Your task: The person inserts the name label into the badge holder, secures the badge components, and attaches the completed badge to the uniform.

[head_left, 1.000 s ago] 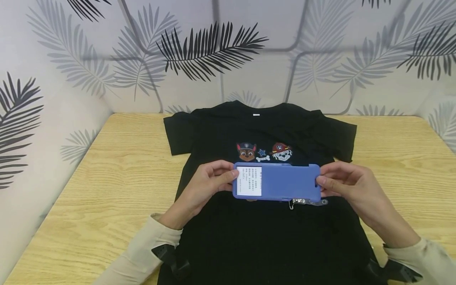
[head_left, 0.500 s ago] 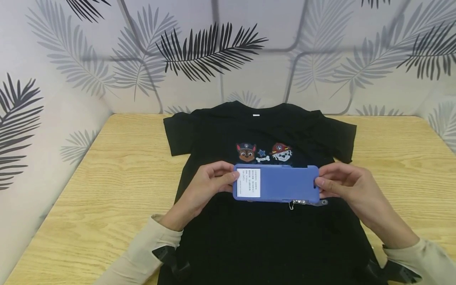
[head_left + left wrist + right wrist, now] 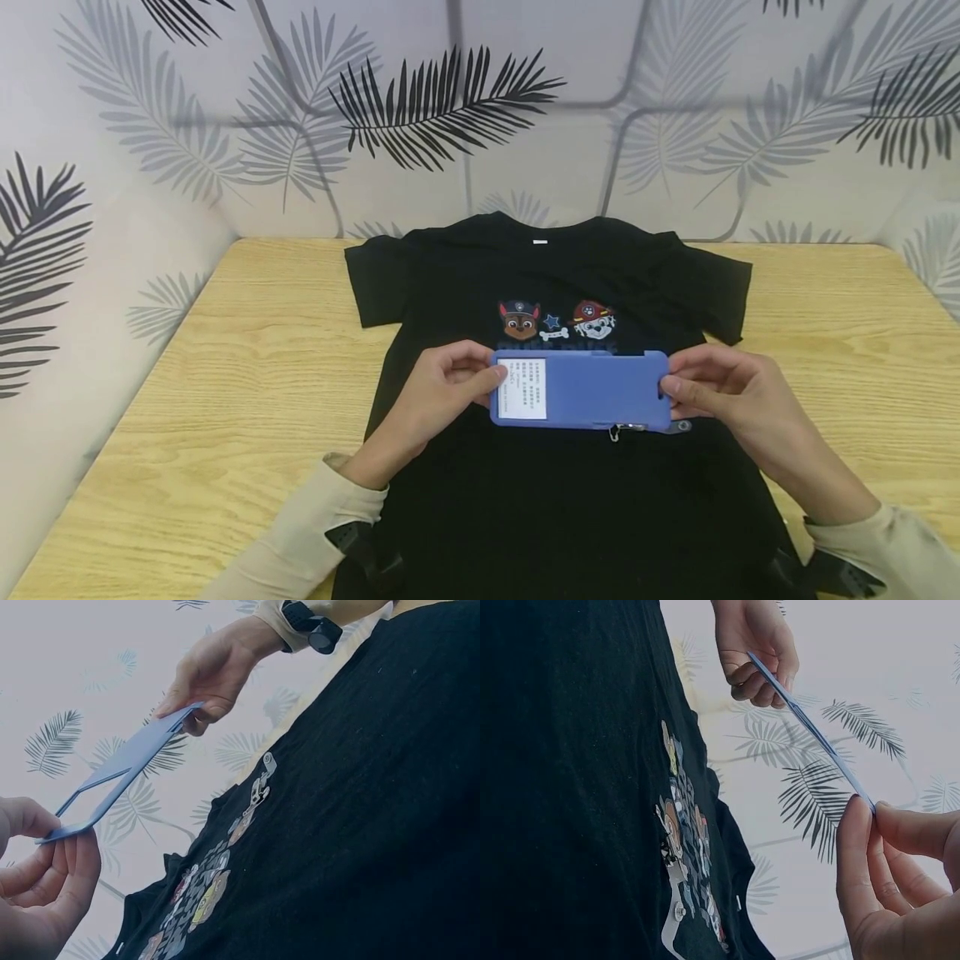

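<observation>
A blue sliding card holder (image 3: pixel 600 392) is held level above a black T-shirt (image 3: pixel 540 508). Its two parts are slid partly apart, and a white panel with small print (image 3: pixel 522 389) shows at its left end. My left hand (image 3: pixel 446 387) pinches that end, thumb on top and fingers beneath. At the opposite end, beside a small slot, my right hand (image 3: pixel 738 396) pinches the holder between thumb and fingers. Under the holder, a badge strap clip (image 3: pixel 676 885) with a metal snap lies on the shirt; from the head it is mostly covered.
The shirt is spread on a wooden table (image 3: pixel 202 400), collar toward the wall (image 3: pixel 540 58) with its leaf pattern. Cartoon dog heads (image 3: pixel 519 322) are printed on its chest. Black camera bands (image 3: pixel 363 554) sit over both beige sleeves.
The holder has come down slightly toward me in the head view. Its right end and my right hand have shifted a little left, so the holder looks slightly shorter.
</observation>
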{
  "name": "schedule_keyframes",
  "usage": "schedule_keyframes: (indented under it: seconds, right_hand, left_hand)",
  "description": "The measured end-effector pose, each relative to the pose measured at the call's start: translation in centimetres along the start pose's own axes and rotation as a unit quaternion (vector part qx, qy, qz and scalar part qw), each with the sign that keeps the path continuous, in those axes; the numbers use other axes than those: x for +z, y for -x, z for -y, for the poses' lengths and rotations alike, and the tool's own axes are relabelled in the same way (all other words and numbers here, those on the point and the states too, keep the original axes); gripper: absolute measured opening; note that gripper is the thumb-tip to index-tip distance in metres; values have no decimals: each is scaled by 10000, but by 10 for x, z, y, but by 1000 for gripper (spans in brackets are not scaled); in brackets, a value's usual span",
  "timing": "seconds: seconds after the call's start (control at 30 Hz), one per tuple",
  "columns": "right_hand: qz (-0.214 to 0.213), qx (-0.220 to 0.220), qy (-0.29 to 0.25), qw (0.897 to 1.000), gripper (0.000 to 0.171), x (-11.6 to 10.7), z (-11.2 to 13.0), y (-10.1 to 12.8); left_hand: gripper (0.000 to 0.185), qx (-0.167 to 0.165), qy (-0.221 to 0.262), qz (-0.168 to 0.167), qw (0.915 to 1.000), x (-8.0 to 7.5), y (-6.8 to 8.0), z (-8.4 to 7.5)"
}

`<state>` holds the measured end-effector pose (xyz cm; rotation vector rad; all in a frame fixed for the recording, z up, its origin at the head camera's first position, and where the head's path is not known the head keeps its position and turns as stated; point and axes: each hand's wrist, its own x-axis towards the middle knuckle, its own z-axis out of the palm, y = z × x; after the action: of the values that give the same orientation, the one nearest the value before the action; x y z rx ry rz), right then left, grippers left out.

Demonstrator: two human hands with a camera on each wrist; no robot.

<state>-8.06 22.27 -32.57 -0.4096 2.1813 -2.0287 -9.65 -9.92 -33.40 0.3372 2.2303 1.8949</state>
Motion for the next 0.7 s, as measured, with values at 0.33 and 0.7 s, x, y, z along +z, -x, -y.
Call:
schedule_keyframes:
  seconds: [0.33, 0.7]
  right_hand:
    - [-32, 73, 58, 10000, 19, 2, 1, 0]
    - [-80, 65, 103, 9999, 22, 2, -2, 0]
  left_hand:
    - [20, 24, -52, -81, 10000, 0, 1, 0]
    - [22, 180, -20, 15, 9998, -1, 2, 1]
